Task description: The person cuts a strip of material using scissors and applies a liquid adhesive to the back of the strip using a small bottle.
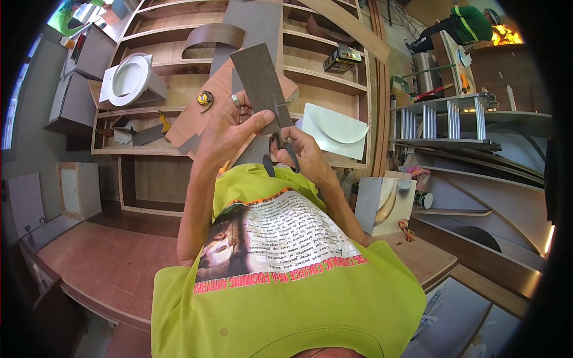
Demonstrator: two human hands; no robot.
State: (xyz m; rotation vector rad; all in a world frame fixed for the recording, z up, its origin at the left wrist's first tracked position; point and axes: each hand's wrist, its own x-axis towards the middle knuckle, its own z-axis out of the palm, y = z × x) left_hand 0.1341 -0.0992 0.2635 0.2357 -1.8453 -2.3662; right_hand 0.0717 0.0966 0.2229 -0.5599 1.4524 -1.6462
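Note:
My left hand (239, 122) pinches a dark grey-brown strip of thin sheet (256, 71), its thumb lying across the lower end. The strip tilts up and away from me. In my right hand (305, 156) is a pair of scissors with black handles (290, 157), fingers in the loops. The scissor blades lie against the strip's lower right part; whether they bite into it I cannot tell. Beneath my hands is a brown board (206, 122) with a yellow and black tape measure (205, 98) on it.
A wooden shelf frame (325, 80) spreads ahead, bearing a curved brown strip (213, 37), a white round-rimmed piece (134, 74), a pale panel (343, 122) and a tin (343, 58). An aluminium ladder (441, 122) lies at right. A person in green (471, 24) bends at far right.

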